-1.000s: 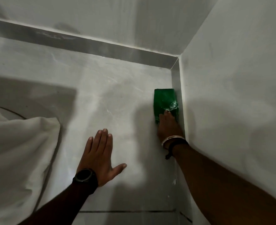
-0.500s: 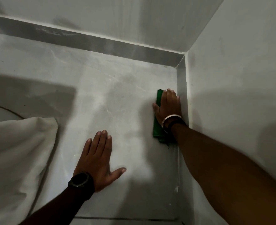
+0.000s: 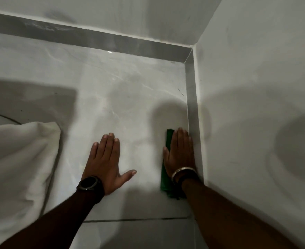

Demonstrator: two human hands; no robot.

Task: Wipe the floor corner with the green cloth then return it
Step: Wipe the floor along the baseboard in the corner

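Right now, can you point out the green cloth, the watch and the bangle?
green cloth (image 3: 164, 178): head view, left edge showing beside the palm.
watch (image 3: 88, 183): head view, dark round face on the left wrist.
bangle (image 3: 183, 171): head view, pale band across the right wrist.

No legible text, labels, brands, nos. or signs anywhere in view. Round black wristwatch (image 3: 89, 183) on left wrist: face dark, nothing readable on it. Plain silver metal bangle (image 3: 183, 172), well to the right of the watch: no visible engraving or marks.
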